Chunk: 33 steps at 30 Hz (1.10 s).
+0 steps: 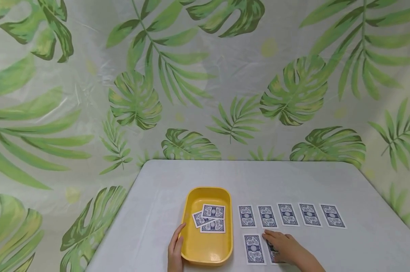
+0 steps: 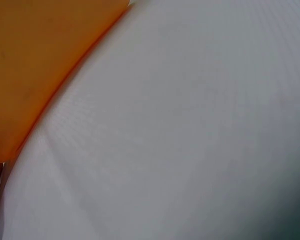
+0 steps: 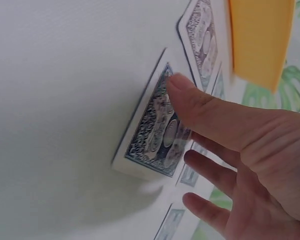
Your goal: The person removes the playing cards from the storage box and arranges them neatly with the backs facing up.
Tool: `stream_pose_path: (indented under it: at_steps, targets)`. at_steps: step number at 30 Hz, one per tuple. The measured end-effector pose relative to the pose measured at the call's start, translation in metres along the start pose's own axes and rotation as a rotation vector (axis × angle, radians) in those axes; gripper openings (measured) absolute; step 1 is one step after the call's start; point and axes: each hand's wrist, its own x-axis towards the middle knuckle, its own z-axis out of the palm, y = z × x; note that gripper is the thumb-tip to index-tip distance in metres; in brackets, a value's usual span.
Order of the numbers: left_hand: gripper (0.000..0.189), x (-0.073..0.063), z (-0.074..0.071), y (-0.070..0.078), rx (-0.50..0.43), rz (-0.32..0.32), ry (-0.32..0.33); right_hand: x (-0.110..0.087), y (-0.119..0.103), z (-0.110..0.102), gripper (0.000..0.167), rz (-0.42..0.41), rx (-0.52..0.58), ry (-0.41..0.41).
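My left hand [image 1: 175, 251] rests at the left side of a yellow plastic tray [image 1: 188, 252], fingers extended along its outer wall. In the left wrist view, the tray's wall [image 2: 35, 65] fills the upper left. Inside lie three overlapping playing cards [image 1: 213, 226], patterned backs up. My right hand [image 1: 288, 247] is over the second playing card [image 1: 270, 249] of the near row, partly covering it. In the right wrist view, the thumb overlaps a corner of that card [image 3: 157, 130], while the other fingers spread loosely beyond its edge.
Several face-down cards [image 1: 288, 214] form a far row right of the tray. One more card [image 1: 254, 249] lies left of my right hand. White cloth covers the table [image 1: 150, 196]; a leaf-patterned curtain [image 1: 239, 75] hangs behind it.
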Motion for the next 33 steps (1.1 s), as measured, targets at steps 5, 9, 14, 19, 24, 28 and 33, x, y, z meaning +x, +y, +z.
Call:
stream_pose_path:
  at_steps: [5, 9, 14, 19, 24, 28, 33]
  targets:
    - [0.035, 0.0, 0.001, 0.001, 0.007, 0.015, -0.01, 0.005, -0.004, -0.003, 0.042, 0.012, -0.018, 0.066]
    - [0.034, -0.002, 0.001, 0.003, 0.012, 0.005, -0.016, 0.007, -0.01, -0.005, 0.029, -0.009, -0.048, 0.174]
    - [0.034, -0.004, 0.0, 0.004, 0.025, 0.01, -0.013, 0.013, -0.022, -0.009, 0.02, -0.002, -0.016, 0.245]
    - [0.034, -0.003, 0.0, 0.004, 0.03, 0.004, -0.008, 0.021, -0.035, -0.012, 0.011, -0.061, -0.006, 0.346]
    - [0.034, -0.002, 0.0, 0.004, 0.021, 0.0, -0.012, 0.031, -0.054, -0.017, 0.006, -0.078, 0.026, 0.412]
    - [0.034, -0.003, 0.0, 0.004, 0.024, 0.009, -0.011, 0.037, -0.072, -0.019, 0.004, -0.111, 0.057, 0.503]
    - [0.034, -0.003, 0.0, 0.003, 0.02, 0.03, -0.014, 0.048, -0.091, -0.016, 0.005, -0.249, 0.058, 0.644]
